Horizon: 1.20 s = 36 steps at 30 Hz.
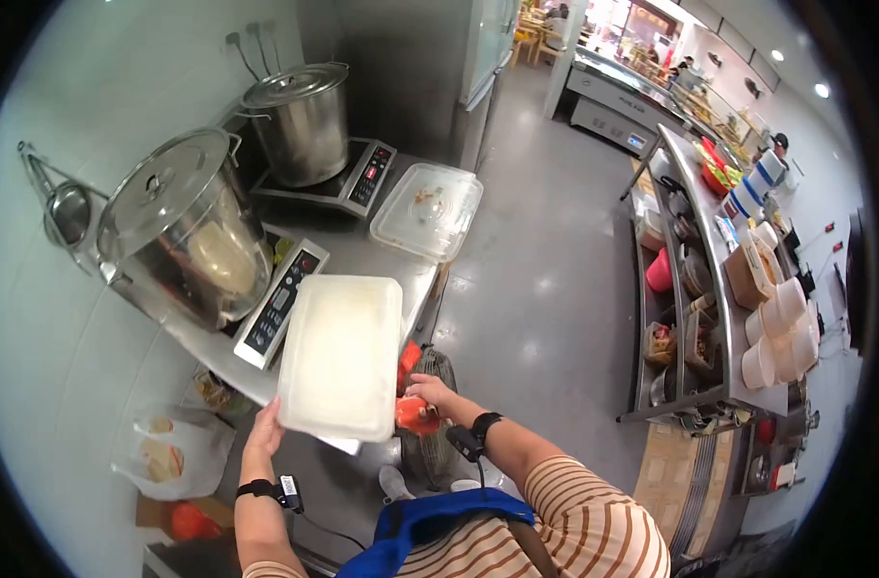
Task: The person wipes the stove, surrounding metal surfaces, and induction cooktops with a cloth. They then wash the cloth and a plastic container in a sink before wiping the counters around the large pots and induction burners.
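Observation:
A white lidded plastic box (341, 356) is tilted over the near end of the steel counter. My left hand (264, 430) grips its lower left edge. At the box's right side, my right hand (432, 391) has its fingers bent beside a red-orange thing (416, 414); whether it holds that thing or the box is hard to make out. Left of the box is an induction cooker (281, 306) with a large lidded steel pot (194, 231). Another clear lidded container (427, 211) lies further back on the counter.
A second steel pot (298, 125) stands on another cooker at the back. A dark sack (430, 453) is on the floor by the counter. At right runs a shelf table (699, 212) with bowls and boxes. People sit far off.

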Tool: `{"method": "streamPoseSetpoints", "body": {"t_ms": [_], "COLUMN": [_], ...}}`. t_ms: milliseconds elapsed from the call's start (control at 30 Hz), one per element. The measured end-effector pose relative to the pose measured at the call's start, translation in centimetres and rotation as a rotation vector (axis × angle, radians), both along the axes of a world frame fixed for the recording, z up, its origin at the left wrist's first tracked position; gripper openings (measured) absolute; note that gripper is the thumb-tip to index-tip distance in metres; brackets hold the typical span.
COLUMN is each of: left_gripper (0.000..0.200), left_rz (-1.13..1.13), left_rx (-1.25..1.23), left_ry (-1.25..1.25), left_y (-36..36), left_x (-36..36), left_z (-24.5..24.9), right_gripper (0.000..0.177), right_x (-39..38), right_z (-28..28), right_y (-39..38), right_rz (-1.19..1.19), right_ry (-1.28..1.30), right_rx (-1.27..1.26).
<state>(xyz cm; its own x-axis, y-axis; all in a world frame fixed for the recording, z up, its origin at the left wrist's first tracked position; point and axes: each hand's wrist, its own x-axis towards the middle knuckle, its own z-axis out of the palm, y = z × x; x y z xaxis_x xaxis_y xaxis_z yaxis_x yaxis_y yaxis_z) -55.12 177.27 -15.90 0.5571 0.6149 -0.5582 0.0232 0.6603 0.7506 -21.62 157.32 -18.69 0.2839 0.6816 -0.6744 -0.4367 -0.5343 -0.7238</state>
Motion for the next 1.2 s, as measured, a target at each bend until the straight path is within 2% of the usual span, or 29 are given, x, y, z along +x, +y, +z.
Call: {"method": "streamPoseSetpoints", "body": {"t_ms": [67,100,200,233,333,400,467,533,700,767,833,867,900,933,967,1067,1200], "left_gripper": [0.061,0.06,0.058,0.057,0.056,0.059,0.061,0.062,0.068,0.07,0.073,0.075,0.077,0.078,0.08,0.084,0.088], "left_rz": [-0.023,-0.077,-0.122,-0.11,-0.133,-0.081,-0.074,-0.115,-0.118,-0.07,0.02,0.076,0.13,0.179,0.273,0.495,0.748], "left_rx": [-0.109,-0.106,-0.145,-0.165,-0.126,-0.292,-0.373,-0.366,-0.289,-0.233,-0.127,-0.063,-0.024,0.089,0.176,0.32,0.444], "left_ry": [-0.018,-0.001,-0.033,-0.058,-0.074,-0.115,-0.116,-0.096,-0.197,-0.309,-0.325,-0.266,-0.249,-0.241,-0.215,-0.238,-0.251], "left_y": [2.5,3.1,4.6,4.9,4.7,4.1,3.0,1.2,-5.5,-8.7,-12.7,-14.6,-16.5,-19.4,-22.4,-32.4,-43.4], "left_x": [1.4,2.2,2.5,2.4,2.5,2.3,1.6,1.6,-0.7,-1.2,-1.9,-3.1,-4.0,-4.5,-4.8,-7.4,-11.3], "left_z": [-2.7,-2.4,-2.6,-2.9,-1.8,-1.5,-1.2,-0.4,2.3,6.1,9.5,10.9,11.2,13.7,16.4,21.8,26.8], "right_gripper": [0.049,0.055,0.057,0.062,0.062,0.061,0.057,0.05,0.047,0.044,0.04,0.037,0.036,0.037,0.046,0.046,0.045], "right_x": [0.0,-0.3,-1.1,-1.4,-0.8,-1.2,-1.5,-1.2,-1.8,-2.0,-2.1,-1.5,-2.2,-3.4,-2.8,-5.8,-14.3], "right_z": [-1.8,0.1,2.1,3.2,0.8,3.5,4.7,4.9,5.9,8.7,10.9,8.1,11.1,13.2,12.0,14.4,18.6], "right_y": [1.5,2.0,2.6,2.9,3.9,3.0,1.7,0.1,-3.8,-4.7,-5.4,-5.7,-5.0,-5.1,-4.7,-3.5,-2.1], "right_rz": [-0.01,-0.017,-0.119,-0.085,-0.003,0.093,0.154,0.169,0.152,0.195,0.297,0.188,0.263,0.243,0.362,0.66,1.021], "right_ry": [0.198,0.319,0.306,0.286,0.252,0.145,0.106,0.129,0.204,0.161,0.006,0.22,0.266,0.245,0.192,0.229,0.3], "right_rx": [0.087,-0.017,-0.041,-0.022,-0.168,0.122,0.25,0.197,-0.027,-0.047,0.076,0.099,0.187,0.223,0.215,0.298,0.382]}}
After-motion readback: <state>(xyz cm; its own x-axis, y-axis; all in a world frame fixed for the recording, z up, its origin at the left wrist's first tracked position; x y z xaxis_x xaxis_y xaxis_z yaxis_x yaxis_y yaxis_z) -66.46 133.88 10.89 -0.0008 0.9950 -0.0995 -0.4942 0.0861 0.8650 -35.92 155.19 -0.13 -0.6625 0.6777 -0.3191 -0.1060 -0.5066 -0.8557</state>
